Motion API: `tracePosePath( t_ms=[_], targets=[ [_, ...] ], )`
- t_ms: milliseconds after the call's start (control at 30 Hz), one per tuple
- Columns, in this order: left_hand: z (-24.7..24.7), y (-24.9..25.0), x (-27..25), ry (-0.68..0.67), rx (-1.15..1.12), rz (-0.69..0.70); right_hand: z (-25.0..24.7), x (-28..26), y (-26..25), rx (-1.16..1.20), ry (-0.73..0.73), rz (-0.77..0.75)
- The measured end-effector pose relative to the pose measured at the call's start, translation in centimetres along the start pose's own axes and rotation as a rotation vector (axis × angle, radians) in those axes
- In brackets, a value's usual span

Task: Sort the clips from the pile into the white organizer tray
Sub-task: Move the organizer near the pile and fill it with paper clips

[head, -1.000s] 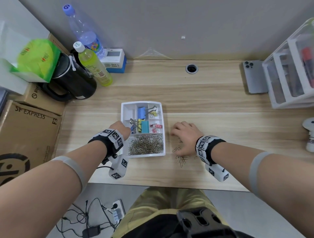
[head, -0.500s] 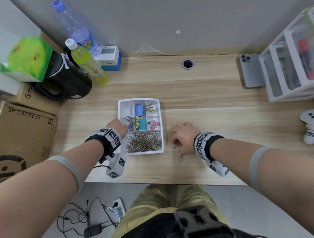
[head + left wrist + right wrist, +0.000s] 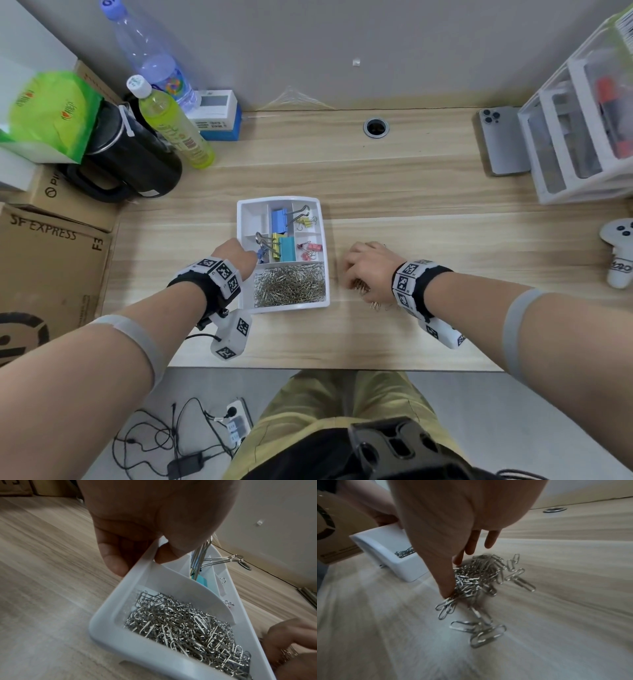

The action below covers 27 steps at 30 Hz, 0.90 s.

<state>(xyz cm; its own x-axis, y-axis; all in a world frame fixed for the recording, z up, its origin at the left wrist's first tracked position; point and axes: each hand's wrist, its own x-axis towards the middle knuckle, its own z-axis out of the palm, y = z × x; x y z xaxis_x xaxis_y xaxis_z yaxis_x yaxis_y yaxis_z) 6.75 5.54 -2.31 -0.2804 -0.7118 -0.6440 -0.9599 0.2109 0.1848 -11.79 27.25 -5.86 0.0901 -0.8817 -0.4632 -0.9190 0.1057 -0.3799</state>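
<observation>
The white organizer tray point(image 3: 240, 219) lies mid-desk. Its front compartment holds a heap of silver paper clips point(image 3: 289, 286), and the smaller compartments hold blue point(image 3: 279, 219), teal point(image 3: 287, 248) and pink point(image 3: 310, 248) binder clips. My left hand point(image 3: 239, 255) grips the tray's left rim point(image 3: 120, 642), thumb inside and fingers outside. Right of the tray, my right hand point(image 3: 366, 267) curls over the loose pile of paper clips point(image 3: 479, 574) on the desk. Thumb and fingers point(image 3: 458, 559) close around a bunch of them. A few stray clips point(image 3: 375, 305) lie beside the wrist.
A black jug point(image 3: 130, 164), a green bottle point(image 3: 171, 130) and a cardboard box point(image 3: 51, 257) stand to the left. A phone point(image 3: 501, 140), a white drawer unit point(image 3: 582, 137) and a white controller point(image 3: 618, 253) are at the right. The desk's front edge runs just behind my wrists.
My right hand has drawn its fingers in over the pile, bunching the clips together. My left hand has stayed on the tray's rim.
</observation>
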Motion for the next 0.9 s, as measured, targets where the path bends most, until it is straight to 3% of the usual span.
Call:
tracePosePath(
  t_ms=[167,333,667,900],
  targets=[
    [-0.1,0.0,0.0,-0.015,0.006,0.007,-0.8,-0.9,1.5,0.064,0.114,0.183],
    [-0.1,0.1,0.0,-0.015,0.002,0.01,-0.5,-2.9,2.5,0.082,0.06,0.364],
    [-0.1,-0.2,0.2,-0.019,0.01,0.014,1.7,-1.4,1.8,0.26,0.113,0.318],
    [0.0,-0.4,0.4,-0.013,0.017,0.024,2.0,-0.7,1.2,0.183,0.068,0.288]
  ],
)
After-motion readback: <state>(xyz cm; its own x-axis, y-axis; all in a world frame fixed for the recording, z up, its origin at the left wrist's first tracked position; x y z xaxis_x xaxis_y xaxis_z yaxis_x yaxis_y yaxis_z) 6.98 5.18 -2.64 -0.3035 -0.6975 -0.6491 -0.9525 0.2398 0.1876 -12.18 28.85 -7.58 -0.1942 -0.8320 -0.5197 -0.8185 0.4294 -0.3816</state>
